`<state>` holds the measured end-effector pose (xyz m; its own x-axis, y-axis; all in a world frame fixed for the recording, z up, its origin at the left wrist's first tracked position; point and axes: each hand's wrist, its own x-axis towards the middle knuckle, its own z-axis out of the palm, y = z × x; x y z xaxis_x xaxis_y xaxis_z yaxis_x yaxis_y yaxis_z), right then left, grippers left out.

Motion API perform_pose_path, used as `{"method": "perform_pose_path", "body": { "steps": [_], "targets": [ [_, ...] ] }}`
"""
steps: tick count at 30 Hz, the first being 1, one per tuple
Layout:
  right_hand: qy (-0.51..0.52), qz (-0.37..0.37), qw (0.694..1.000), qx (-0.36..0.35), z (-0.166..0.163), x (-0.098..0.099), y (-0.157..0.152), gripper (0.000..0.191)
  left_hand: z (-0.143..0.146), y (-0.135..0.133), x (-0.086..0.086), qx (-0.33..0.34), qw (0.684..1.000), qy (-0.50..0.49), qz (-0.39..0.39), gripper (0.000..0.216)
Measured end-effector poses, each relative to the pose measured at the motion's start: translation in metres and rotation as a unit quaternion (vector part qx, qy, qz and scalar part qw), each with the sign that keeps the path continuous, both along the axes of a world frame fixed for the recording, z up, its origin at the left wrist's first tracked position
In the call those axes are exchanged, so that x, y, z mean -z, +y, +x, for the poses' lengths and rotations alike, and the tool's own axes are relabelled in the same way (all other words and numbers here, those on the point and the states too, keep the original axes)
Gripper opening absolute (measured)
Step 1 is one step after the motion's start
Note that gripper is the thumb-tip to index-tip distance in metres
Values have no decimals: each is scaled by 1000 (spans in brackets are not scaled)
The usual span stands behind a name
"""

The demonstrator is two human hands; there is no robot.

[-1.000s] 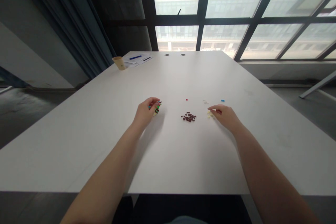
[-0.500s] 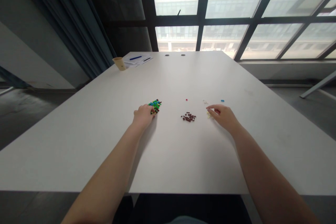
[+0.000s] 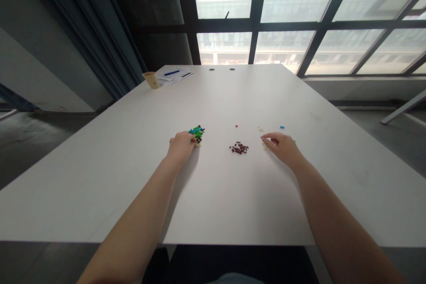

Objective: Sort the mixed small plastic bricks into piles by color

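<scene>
My left hand (image 3: 181,145) rests at the near left edge of a mixed pile of small building bricks (image 3: 197,132), green, blue, dark brown and yellow. Its fingers are curled in against the bricks, and whatever lies between them is hidden. On the right, my right hand (image 3: 281,145) hovers low over a few pale yellow bricks (image 3: 264,146), thumb and forefinger drawn together; I cannot make out a piece in the pinch. Between the hands lies a loose heap of dark brown bricks (image 3: 238,148). A green piece (image 3: 294,142) peeks out beside my right hand.
Farther back on the white table (image 3: 219,195) lie a single red brick (image 3: 236,126), some whitish bricks (image 3: 260,129) and a blue brick (image 3: 282,127). A paper cup (image 3: 151,80) stands at the far left, next to papers (image 3: 169,78) with a blue pen (image 3: 172,72).
Both hands have hardly moved. My left fingers have shifted slightly at the pile, with a yellow piece now showing below it. The green piece beside my right hand has come into sight.
</scene>
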<state>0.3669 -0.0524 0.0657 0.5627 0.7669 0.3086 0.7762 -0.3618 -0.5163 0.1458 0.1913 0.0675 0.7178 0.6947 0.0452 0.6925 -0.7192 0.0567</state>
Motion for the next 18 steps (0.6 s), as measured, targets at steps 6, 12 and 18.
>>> {"method": "perform_pose_path", "body": {
  "steps": [6,12,18],
  "targets": [
    [2,2,1000,-7,-1,0,0,29,0,-2,1,30,999,-28,-18,17],
    [12,-4,1000,-6,-1,-1,1,28,6,-3,1,55,972,-184,-134,13],
    [19,-4,1000,-9,-5,-3,2,25,14,-38,-17,48,655,-414,-630,28]
  ]
}}
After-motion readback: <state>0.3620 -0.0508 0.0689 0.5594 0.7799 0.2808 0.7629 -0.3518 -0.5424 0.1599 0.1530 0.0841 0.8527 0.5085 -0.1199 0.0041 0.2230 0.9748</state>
